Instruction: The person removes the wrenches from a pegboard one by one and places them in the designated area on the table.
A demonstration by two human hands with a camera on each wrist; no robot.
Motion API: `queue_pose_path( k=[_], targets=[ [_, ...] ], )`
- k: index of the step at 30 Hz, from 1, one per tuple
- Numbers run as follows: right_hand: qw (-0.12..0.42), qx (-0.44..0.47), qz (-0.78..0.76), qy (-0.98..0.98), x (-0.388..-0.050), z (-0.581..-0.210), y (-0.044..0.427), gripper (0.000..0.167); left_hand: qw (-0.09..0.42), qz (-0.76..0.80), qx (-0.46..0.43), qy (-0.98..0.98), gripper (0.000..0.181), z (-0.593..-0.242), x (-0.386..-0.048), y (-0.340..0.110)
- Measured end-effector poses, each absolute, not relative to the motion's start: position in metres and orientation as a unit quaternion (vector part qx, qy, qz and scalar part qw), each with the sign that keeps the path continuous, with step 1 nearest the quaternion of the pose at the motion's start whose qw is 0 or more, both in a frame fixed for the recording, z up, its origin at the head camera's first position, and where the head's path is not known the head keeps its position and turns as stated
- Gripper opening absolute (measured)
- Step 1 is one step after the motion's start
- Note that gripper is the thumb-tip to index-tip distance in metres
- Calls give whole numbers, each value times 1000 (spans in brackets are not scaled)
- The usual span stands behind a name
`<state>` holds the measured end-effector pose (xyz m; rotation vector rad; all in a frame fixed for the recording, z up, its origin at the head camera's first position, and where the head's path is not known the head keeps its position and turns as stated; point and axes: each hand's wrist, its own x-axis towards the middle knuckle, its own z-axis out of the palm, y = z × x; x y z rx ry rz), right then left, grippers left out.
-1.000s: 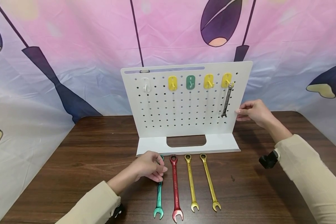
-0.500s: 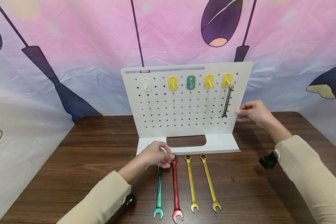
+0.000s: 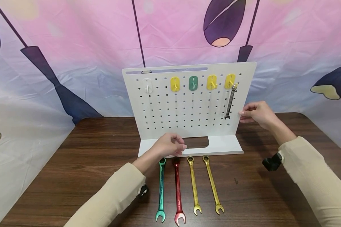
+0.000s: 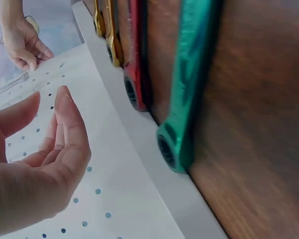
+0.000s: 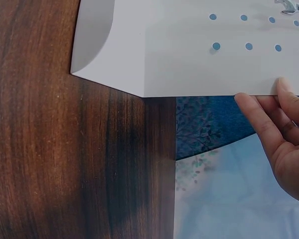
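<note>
A white pegboard point(image 3: 221, 130) stands upright on its flat base. At its right edge my right hand point(image 3: 257, 113) pinches the board between thumb and fingers. My left hand point(image 3: 168, 145) hovers over the front of the base, with a gap between thumb and fingers and nothing held, as the left wrist view shows. Below it lie a green combination wrench point(image 3: 161, 189), a red wrench point(image 3: 178, 190) and two yellow wrenches point(image 3: 194, 186), ring ends toward the board. A silver wrench point(image 3: 230, 102) hangs by its ring from the rightmost yellow hook point(image 3: 230, 81).
Farther left on the board are a white hook point(image 3: 148, 85), a yellow hook point(image 3: 175, 84), a green hook point(image 3: 193, 83) and another yellow hook point(image 3: 212, 82), all bare. A brown wooden table point(image 3: 102, 151) carries everything, with a patterned cloth point(image 3: 96, 37) behind.
My left hand has moved right and toward the board, from over the green wrench's ring end, past the red one's, to above the base. The right hand and all wrenches have stayed put.
</note>
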<state>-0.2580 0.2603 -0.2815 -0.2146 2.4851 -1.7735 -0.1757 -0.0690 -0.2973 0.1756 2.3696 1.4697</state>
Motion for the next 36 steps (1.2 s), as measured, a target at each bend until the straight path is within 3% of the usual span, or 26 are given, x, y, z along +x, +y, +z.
queue_pose_path(
  k=[15, 36],
  targets=[
    [42, -68, -582, 809, -258, -281, 260, 21, 125, 485, 153, 852, 35, -286, -195, -40],
    [42, -67, -585, 807, -258, -282, 260, 19, 120, 527, 162, 826, 43, -282, -210, -15]
  ],
)
